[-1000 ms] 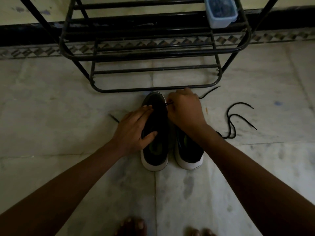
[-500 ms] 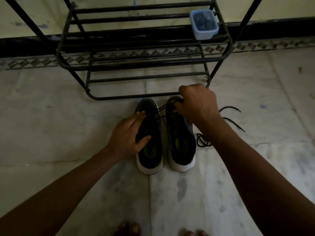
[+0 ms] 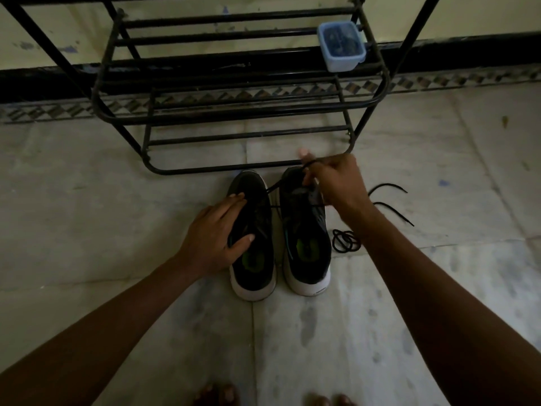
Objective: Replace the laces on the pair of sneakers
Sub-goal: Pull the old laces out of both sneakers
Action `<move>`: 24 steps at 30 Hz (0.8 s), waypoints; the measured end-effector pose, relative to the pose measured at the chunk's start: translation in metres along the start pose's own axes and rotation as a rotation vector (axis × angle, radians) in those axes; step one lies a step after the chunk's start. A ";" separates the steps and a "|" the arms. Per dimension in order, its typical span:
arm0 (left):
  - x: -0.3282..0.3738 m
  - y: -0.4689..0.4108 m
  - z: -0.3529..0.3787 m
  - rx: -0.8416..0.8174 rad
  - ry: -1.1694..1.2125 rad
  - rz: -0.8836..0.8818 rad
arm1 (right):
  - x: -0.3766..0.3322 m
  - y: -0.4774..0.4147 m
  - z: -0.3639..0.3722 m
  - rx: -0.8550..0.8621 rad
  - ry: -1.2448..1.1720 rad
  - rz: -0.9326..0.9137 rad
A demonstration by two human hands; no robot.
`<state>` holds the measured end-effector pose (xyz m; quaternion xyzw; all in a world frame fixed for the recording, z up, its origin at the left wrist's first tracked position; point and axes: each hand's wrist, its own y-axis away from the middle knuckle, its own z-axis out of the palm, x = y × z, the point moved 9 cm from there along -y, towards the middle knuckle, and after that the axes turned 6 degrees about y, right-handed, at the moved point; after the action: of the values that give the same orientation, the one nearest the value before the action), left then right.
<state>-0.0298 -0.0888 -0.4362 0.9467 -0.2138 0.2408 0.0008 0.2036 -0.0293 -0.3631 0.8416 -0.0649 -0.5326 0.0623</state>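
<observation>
Pinching a thin black shoelace between thumb and curled fingers, the right hand was raised above the toe of the right black sneaker with a white sole. From that pinch the lace ran taut down and to the left, across the gap between the shoes, to the lacing area of the left black, white-soled sneaker.

The left hand rested on that left sneaker. Its fingers lay straight and together over the outer side of the upper, and its thumb was spread apart across the tongue near the opening, pressing the shoe down.

Both sneakers stood side by side on the pale stone floor, close together but apart, heels toward the person, with green patches showing on the insoles. Just right of the right sneaker a second, loose black lace lay on the floor, coiled beside the shoe with two ends trailing out past the right wrist.

Beyond the toes stood a black metal tube shoe rack, its lowest bar just ahead of the shoes. A small blue plastic tub sat on an upper shelf at the right; its dark contents could not be made out. Bare toes showed at the bottom edge.
</observation>
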 end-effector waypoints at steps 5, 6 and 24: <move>0.002 0.001 -0.001 -0.007 0.024 0.009 | -0.034 -0.012 -0.029 0.253 0.902 -0.272; -0.001 0.001 0.000 -0.025 0.075 -0.018 | -0.033 -0.012 -0.023 0.196 0.961 -0.265; -0.021 -0.043 -0.008 0.039 0.302 -0.360 | 0.008 0.077 0.141 -0.208 0.733 -0.199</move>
<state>-0.0326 -0.0398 -0.4348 0.9226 -0.0341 0.3799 0.0577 0.0763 -0.1113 -0.4171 0.9674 0.0977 -0.2039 0.1144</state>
